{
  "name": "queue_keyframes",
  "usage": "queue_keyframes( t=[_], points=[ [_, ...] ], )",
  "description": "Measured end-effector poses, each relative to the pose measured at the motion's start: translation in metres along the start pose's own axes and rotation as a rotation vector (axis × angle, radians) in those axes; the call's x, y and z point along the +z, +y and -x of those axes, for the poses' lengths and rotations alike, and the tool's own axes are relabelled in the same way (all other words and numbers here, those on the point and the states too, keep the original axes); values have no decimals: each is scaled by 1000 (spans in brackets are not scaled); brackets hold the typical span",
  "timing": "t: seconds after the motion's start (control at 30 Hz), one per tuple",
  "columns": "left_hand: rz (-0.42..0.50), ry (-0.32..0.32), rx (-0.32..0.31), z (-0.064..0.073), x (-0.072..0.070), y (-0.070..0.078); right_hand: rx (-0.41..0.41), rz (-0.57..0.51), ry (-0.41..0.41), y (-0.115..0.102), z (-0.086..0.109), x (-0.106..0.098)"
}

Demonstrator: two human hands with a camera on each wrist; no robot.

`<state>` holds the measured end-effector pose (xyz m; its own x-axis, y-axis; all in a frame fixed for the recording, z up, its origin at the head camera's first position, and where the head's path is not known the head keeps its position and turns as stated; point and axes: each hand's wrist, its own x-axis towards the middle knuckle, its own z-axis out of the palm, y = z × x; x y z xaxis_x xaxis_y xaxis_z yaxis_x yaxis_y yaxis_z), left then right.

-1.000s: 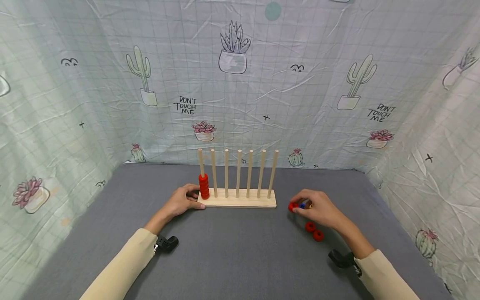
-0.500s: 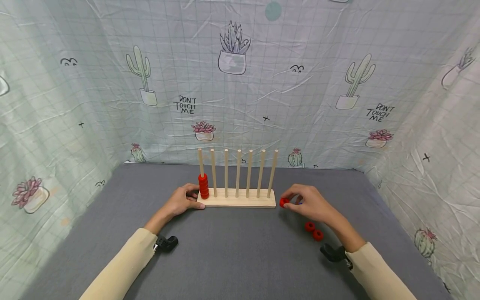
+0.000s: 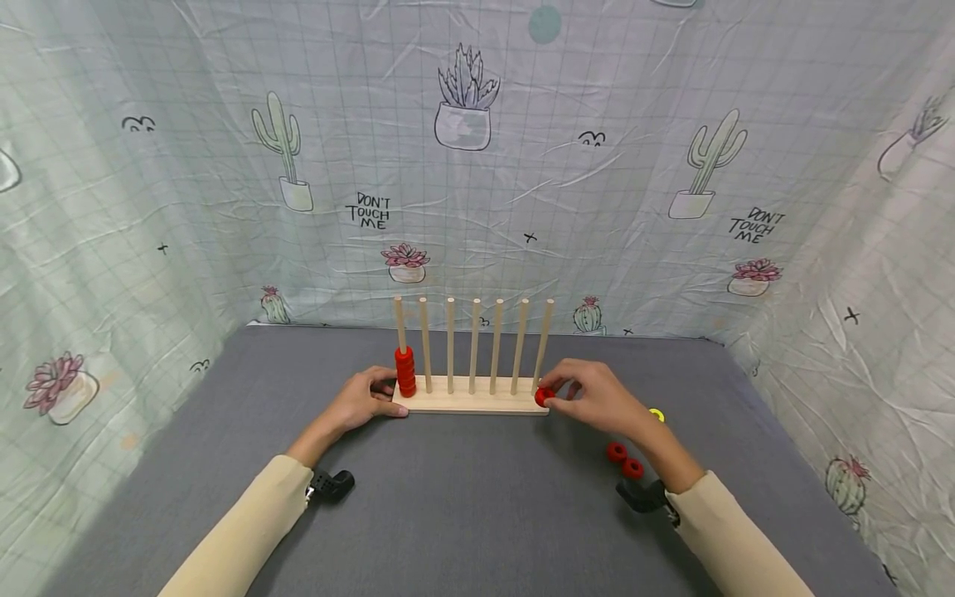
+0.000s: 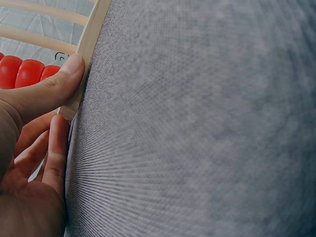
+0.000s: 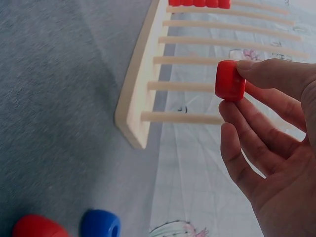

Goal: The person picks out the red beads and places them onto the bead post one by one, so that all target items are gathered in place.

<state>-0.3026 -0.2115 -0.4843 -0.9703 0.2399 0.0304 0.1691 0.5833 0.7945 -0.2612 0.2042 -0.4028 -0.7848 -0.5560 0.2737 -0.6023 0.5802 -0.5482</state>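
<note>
A pale wooden peg rack (image 3: 470, 401) with several upright rods stands on the grey table. Several red beads (image 3: 405, 373) are stacked on its leftmost rod. My left hand (image 3: 360, 401) grips the left end of the base, its thumb (image 4: 55, 85) on the front edge and the other fingers behind. My right hand (image 3: 597, 400) pinches one red bead (image 5: 230, 81) between thumb and fingers. That bead is off any rod and overlaps the base's right end in the head view. In the right wrist view it is clear of the table.
Two loose red beads (image 3: 624, 460) lie by the right forearm, with a yellow ring bead (image 3: 656, 414) just beyond it. A blue bead (image 5: 100, 224) rests on the table in the right wrist view. A cactus-printed cloth (image 3: 477, 199) hangs around the table.
My right hand has carried the red bead leftward from the loose beads to the rack's right end. The yellow bead has come into sight. My left hand stays put.
</note>
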Motion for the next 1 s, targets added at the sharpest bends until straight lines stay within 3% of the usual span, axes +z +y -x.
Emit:
queue_keyframes(
  t=[0.7,1.0],
  points=[
    [7,7,6,-1,1,-3,-44,-20,-2,-25,-29,1],
    [23,-6,2,-1,1,-3,-123,-6,4,-37,-41,0]
  ],
)
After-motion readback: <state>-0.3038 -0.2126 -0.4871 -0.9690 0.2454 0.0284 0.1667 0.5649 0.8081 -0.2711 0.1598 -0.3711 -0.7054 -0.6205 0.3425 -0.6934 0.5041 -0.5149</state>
